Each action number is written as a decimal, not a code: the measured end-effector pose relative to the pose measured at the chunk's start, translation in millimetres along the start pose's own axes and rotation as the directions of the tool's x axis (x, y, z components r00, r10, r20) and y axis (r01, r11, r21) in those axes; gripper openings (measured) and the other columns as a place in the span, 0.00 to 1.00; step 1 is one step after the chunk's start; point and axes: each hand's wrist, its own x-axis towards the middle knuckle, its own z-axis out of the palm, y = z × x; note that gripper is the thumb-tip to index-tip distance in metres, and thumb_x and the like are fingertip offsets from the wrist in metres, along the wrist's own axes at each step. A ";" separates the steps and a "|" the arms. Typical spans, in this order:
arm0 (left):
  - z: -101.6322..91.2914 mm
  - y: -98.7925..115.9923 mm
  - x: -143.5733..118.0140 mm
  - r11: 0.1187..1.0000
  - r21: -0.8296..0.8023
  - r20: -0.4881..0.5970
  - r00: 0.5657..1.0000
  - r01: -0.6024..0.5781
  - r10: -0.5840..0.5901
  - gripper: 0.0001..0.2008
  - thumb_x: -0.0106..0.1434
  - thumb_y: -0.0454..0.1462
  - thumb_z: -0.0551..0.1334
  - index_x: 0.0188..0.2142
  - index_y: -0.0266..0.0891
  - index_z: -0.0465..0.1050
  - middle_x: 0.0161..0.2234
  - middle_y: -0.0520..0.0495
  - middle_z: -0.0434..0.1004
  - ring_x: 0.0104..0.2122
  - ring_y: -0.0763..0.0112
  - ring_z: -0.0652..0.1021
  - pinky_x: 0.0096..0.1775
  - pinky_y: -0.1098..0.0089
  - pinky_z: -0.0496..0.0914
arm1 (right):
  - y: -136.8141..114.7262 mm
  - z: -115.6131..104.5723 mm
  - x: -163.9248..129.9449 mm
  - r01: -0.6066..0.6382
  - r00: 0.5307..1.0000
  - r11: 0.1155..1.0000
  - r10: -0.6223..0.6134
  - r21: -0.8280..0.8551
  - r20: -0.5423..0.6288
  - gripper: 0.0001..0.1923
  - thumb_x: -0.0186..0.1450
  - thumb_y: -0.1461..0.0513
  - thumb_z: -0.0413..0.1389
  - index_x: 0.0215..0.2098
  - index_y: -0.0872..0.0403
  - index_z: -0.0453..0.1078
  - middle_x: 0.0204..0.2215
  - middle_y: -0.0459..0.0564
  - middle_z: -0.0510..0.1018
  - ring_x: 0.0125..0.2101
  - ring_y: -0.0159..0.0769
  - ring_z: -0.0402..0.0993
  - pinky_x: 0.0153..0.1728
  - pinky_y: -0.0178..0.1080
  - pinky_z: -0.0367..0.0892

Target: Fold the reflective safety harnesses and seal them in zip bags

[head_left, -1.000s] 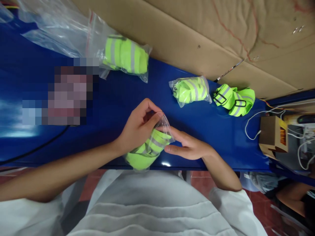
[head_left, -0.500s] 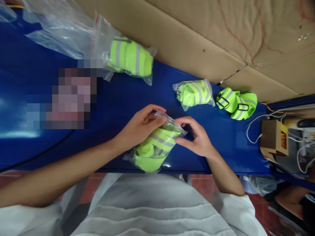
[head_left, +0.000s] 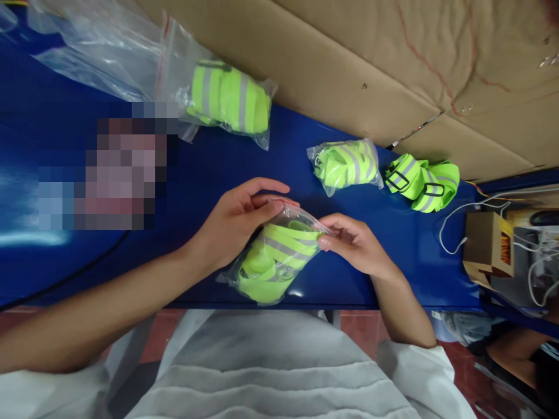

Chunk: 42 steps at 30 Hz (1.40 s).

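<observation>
Two hands on one clear bag of folded neon-yellow straps, lying at the near edge of the blue bench. Left hand — fingers closed on the bag's upper edge. Right hand — fingertips pinched on its right corner. Beyond the bag: a second filled bag, with a loose strap bundle just right of it, and a third filled bag to the left by the cardboard.
</observation>
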 end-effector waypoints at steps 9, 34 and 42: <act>4.9 3.1 -3.1 0.989 0.026 0.122 0.981 0.147 -0.149 0.37 0.57 0.50 0.77 0.62 0.43 0.69 0.53 0.40 0.84 0.50 0.55 0.85 0.50 0.60 0.80 | -5.7 -5.2 -0.4 0.190 0.978 0.962 -0.169 -0.196 0.119 0.10 0.74 0.58 0.60 0.49 0.51 0.82 0.42 0.50 0.82 0.41 0.32 0.78 0.42 0.35 0.73; 6.4 2.3 -9.2 0.981 0.194 0.045 0.999 0.010 -0.019 0.16 0.62 0.51 0.73 0.39 0.42 0.85 0.37 0.47 0.86 0.39 0.59 0.84 0.43 0.64 0.81 | -12.8 -9.2 2.2 -0.237 0.970 0.960 0.241 0.147 -0.011 0.19 0.63 0.49 0.71 0.35 0.56 0.78 0.24 0.46 0.81 0.25 0.30 0.79 0.29 0.34 0.78; 7.7 6.3 -9.7 0.979 0.199 0.048 0.999 -0.034 0.025 0.14 0.66 0.49 0.70 0.39 0.42 0.84 0.38 0.47 0.86 0.38 0.62 0.84 0.41 0.67 0.79 | -9.8 -10.7 0.2 -0.173 0.978 0.983 0.178 0.059 -0.111 0.17 0.62 0.51 0.71 0.32 0.56 0.76 0.24 0.45 0.78 0.22 0.26 0.71 0.24 0.31 0.68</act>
